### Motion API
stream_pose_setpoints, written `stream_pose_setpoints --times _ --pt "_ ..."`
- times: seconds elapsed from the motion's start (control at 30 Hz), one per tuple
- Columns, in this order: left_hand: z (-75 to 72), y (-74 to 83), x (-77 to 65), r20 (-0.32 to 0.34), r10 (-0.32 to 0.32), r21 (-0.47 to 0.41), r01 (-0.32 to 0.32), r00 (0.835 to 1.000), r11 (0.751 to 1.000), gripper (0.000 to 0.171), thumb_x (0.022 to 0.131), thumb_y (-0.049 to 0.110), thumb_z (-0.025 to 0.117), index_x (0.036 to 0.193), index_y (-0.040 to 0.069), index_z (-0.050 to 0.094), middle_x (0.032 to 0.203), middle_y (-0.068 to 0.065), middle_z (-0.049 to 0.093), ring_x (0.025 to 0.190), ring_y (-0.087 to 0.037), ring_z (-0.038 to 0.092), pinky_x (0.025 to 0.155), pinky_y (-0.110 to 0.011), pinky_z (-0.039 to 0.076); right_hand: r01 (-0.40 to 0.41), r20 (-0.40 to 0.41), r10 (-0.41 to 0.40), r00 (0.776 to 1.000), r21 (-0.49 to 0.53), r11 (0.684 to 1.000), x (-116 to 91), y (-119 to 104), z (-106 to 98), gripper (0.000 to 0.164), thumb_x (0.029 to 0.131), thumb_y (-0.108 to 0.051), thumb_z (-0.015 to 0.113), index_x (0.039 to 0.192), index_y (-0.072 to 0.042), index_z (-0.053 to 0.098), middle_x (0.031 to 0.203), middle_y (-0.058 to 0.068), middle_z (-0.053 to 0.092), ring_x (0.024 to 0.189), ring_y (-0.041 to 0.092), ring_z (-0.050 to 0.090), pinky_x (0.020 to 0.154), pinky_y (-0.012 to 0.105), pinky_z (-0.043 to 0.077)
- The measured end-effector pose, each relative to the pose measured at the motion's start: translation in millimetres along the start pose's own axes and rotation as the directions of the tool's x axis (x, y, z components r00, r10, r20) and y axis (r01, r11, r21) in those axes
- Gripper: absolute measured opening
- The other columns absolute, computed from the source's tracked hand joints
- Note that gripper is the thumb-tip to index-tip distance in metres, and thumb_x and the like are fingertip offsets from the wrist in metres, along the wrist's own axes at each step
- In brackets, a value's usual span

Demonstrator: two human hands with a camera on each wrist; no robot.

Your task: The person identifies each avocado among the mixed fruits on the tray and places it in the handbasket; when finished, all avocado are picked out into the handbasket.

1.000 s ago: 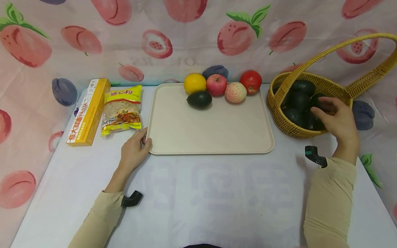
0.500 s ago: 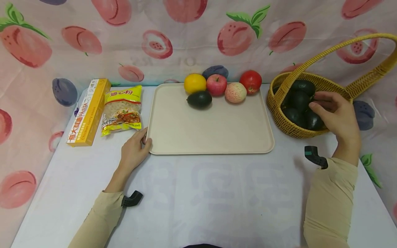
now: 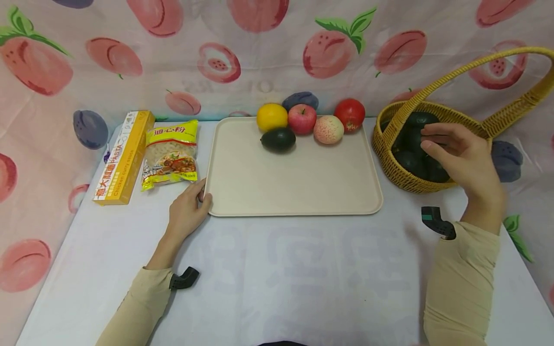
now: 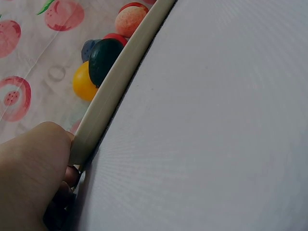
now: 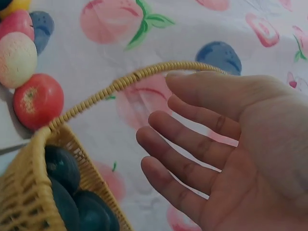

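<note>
My left hand grips the near left corner of a cream tray, with thumb and fingers at its rim. In the left wrist view the fingers are partly hidden behind the tray edge. My right hand hovers over the right side of a wicker basket. The right wrist view shows its palm bare and its fingers loosely extended, holding nothing. Several dark green avocados lie in the basket, some hidden by the hand. One more avocado lies on the tray.
Along the tray's back edge stand a lemon, an apple, a speckled peach and a red tomato. To the left lie a pasta box and a pasta bag. The basket's tall handle arches upward.
My right hand has drawn up and slightly left over the basket, its fingers coming away from the avocado they touched a second ago. My left hand and the tray stay put.
</note>
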State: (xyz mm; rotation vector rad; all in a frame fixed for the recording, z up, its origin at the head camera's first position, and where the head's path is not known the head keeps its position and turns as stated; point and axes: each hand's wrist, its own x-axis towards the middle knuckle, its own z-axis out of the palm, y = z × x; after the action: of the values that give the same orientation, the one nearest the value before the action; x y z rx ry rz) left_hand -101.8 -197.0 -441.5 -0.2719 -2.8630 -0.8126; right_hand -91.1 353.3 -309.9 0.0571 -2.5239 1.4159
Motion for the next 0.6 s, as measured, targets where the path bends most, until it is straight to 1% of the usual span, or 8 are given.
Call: stream_pose_setpoints --times 0.1,0.33,0.47,0.6 --pt "0.2 -0.1 -0.1 0.000 0.001 0.000 -0.001 1.000 1.000 0.044 0.090 0.021 0.054 0.131 0.006 0.055 0.073 -0.001 0.047 0.055 -0.013 0.033 0.047 -0.028 0.025 0.046 0.019 -0.046 0.999 0.021 0.999 2 -3 7 0.039 0.086 -0.001 0.064 0.124 -0.001 0.059 0.109 -0.005 0.063 0.100 0.003 0.058 0.082 0.005 0.043" --pt "0.1 0.9 -0.7 0.006 -0.003 0.001 0.003 1.000 1.000 0.045 0.090 0.021 0.054 0.132 0.006 0.054 0.074 -0.002 0.047 0.055 -0.013 0.033 0.047 -0.028 0.025 0.105 0.040 -0.104 0.994 -0.017 0.994 6 -9 20 0.036 0.086 -0.001 0.064 0.121 0.001 0.059 0.108 -0.005 0.062 0.097 0.002 0.059 0.079 0.006 0.044" --pt "-0.1 1.3 -0.4 0.006 -0.001 0.003 0.001 1.000 1.000 0.045 0.090 0.021 0.054 0.132 0.007 0.054 0.074 -0.002 0.047 0.055 -0.013 0.033 0.047 -0.028 0.025 0.143 0.047 -0.142 0.989 -0.010 0.990 10 -8 26 0.036 0.086 0.001 0.063 0.121 0.002 0.059 0.107 -0.005 0.064 0.094 0.001 0.060 0.080 0.007 0.044" --pt "-0.6 1.3 -0.2 0.006 -0.001 0.006 0.001 1.000 1.000 0.044 0.090 0.022 0.054 0.132 0.007 0.054 0.075 -0.002 0.047 0.055 -0.013 0.034 0.046 -0.028 0.025 0.162 0.056 -0.160 0.986 -0.038 0.986 13 -11 36 0.035 0.086 -0.003 0.064 0.121 0.000 0.060 0.108 0.001 0.063 0.095 0.001 0.059 0.082 0.008 0.043"
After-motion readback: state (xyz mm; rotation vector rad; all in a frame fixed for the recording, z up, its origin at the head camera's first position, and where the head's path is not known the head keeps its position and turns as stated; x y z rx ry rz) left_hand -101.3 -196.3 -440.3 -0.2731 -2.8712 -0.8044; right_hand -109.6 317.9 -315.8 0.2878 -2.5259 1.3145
